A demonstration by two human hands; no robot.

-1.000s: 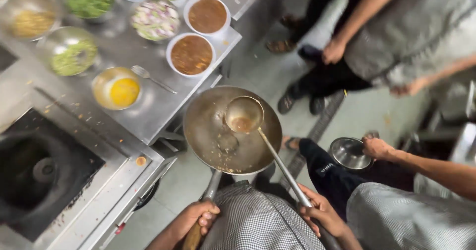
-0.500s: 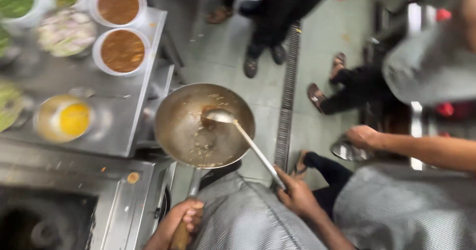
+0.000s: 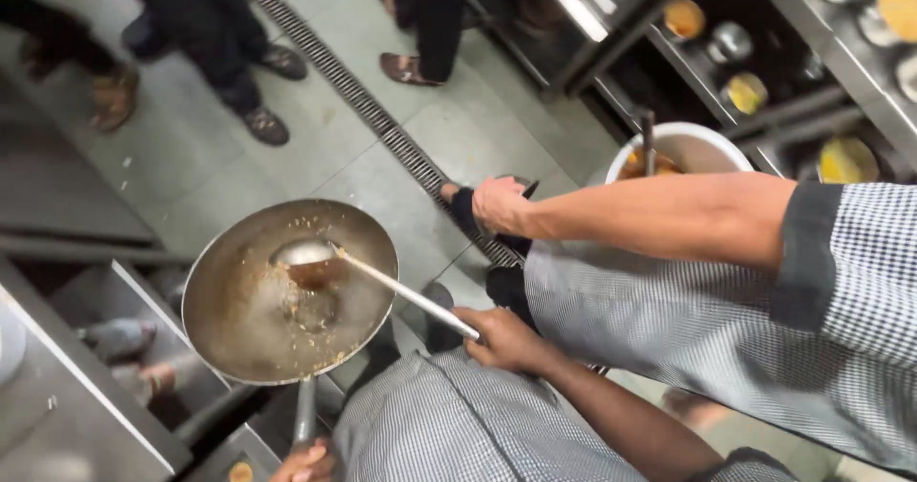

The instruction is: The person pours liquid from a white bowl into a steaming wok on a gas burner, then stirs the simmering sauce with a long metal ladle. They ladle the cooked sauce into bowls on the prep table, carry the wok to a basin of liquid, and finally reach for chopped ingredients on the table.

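Note:
My left hand (image 3: 306, 463) grips the long handle of a steel wok (image 3: 287, 291) at the bottom edge; only the fingers show. The wok holds brown residue and scattered bits. My right hand (image 3: 506, 339) is closed on the end of a metal ladle (image 3: 310, 260), whose bowl rests inside the wok with brown liquid in it. My checked shirt fills the lower middle of the head view.
A co-worker in a checked shirt (image 3: 726, 310) reaches an arm across at right, hand (image 3: 499, 203) over a dark object. A white bowl (image 3: 683, 148) stands behind. A floor drain grate (image 3: 363, 100) runs diagonally. Other people's feet (image 3: 263, 124) stand beyond. Steel counter (image 3: 67, 406) at left.
The view has swung right, away from the bowls on the counter. The wok and ladle stay in my hands; the co-worker's arm now crosses much closer.

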